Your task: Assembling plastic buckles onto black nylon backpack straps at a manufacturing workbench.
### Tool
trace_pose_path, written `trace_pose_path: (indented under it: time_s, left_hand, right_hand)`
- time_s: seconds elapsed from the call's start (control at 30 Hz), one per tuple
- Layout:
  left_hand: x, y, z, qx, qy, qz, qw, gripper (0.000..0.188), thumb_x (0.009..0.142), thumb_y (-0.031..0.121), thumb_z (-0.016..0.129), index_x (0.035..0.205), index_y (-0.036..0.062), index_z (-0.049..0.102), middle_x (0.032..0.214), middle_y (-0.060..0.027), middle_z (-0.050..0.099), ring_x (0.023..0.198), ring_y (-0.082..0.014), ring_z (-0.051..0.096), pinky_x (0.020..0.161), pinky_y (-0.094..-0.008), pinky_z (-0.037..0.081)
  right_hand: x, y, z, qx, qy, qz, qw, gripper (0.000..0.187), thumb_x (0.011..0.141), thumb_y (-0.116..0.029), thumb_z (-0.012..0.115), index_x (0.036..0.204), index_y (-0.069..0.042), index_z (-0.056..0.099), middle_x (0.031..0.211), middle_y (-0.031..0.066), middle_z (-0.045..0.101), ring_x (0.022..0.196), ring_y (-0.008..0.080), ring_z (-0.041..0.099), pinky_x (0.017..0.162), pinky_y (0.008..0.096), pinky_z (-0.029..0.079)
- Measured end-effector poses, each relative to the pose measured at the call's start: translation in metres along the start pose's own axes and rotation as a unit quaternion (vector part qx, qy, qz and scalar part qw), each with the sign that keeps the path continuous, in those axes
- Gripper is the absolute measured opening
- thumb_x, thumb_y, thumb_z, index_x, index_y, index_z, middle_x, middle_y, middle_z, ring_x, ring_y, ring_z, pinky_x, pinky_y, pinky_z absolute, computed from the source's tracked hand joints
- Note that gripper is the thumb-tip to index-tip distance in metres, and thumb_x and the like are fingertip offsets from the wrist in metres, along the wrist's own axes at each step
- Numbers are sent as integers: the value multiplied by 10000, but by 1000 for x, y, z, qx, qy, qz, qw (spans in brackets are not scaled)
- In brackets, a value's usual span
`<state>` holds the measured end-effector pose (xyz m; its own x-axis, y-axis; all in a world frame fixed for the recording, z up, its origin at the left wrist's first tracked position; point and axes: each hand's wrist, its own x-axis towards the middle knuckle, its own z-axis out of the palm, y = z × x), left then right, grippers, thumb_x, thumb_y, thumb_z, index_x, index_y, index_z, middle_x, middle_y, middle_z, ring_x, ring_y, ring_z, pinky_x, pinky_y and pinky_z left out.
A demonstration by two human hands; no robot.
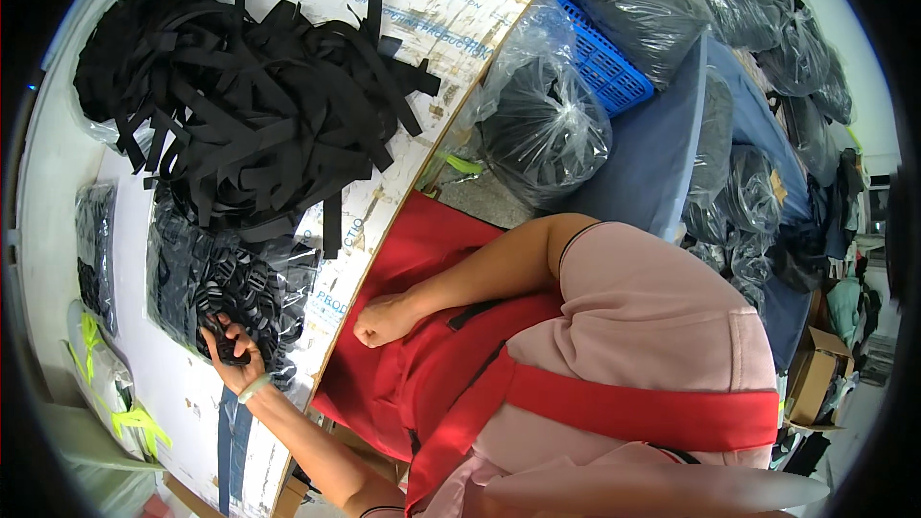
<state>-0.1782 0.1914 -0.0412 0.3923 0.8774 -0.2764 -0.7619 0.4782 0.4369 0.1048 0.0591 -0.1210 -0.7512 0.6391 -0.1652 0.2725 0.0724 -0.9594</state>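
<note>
My left hand [233, 353], with a pale bracelet at the wrist, has its fingers curled round a few small black plastic buckles [230, 334]. It is over an open clear plastic bag [173, 302] on the table, which holds many more black buckles [259, 288]. My right hand [384, 320] is closed in a fist against the red apron [384, 384], by the table's edge; nothing shows in it. A large tangled heap of black strap pieces [259, 105] lies beyond the buckle bag, some ends sticking out over the table.
The white table [182, 412] has a worn, taped edge. A flat bag of dark items [96, 249] and a bag with bright yellow-green strips [106, 384] lie along its left side. Filled clear sacks [547, 125], a blue basket [604, 58] and a cardboard box [820, 374] stand at the right.
</note>
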Motion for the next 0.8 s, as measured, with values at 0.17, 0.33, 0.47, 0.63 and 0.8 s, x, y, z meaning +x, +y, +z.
trace_pose_path:
  time_s: [0.17, 0.33, 0.47, 0.63, 0.8]
  left_hand:
    - [1, -10, 0, -236, 88, -20, 968, 369, 919, 188, 553, 1250, 30, 506, 1235, -174, 535, 1108, -288, 556, 643, -286, 539]
    - [5, -10, -10, -167, 50, 0, 985, 265, 894, 182, 593, 1088, 7, 548, 939, -156, 568, 731, -158, 548, 422, -181, 375]
    - [-1, -27, 14, -205, 95, 3, 974, 222, 890, 163, 596, 1023, -10, 556, 844, -122, 571, 661, -142, 498, 377, -182, 315]
    - [-34, -61, 49, -175, -34, 20, 984, 192, 925, 171, 561, 1049, 31, 601, 933, -109, 560, 757, -187, 516, 384, -179, 372]
    - [-58, -102, 63, -94, 4, 33, 995, 197, 938, 173, 536, 1050, 18, 584, 919, -114, 570, 754, -192, 543, 376, -171, 358]
  right_hand:
    - [2, -8, -9, 12, 67, -12, 998, 127, 780, -137, 572, 792, -26, 633, 767, 119, 662, 725, 242, 638, 648, 384, 481]
    - [15, -2, 8, -19, 8, -51, 998, 138, 769, -169, 582, 777, -55, 659, 758, 119, 669, 713, 224, 646, 633, 374, 491]
    - [7, -3, 8, 16, 27, -37, 999, 149, 804, -193, 598, 812, -56, 654, 786, 117, 671, 698, 203, 631, 645, 347, 490]
    - [-9, -91, -20, 180, 62, -51, 980, 150, 882, -29, 553, 1023, -25, 604, 837, 37, 608, 708, 100, 569, 661, 252, 484]
    - [12, -126, -59, 150, 240, -73, 956, 224, 893, -105, 610, 1099, -28, 565, 790, 19, 597, 662, 53, 550, 565, 201, 434]
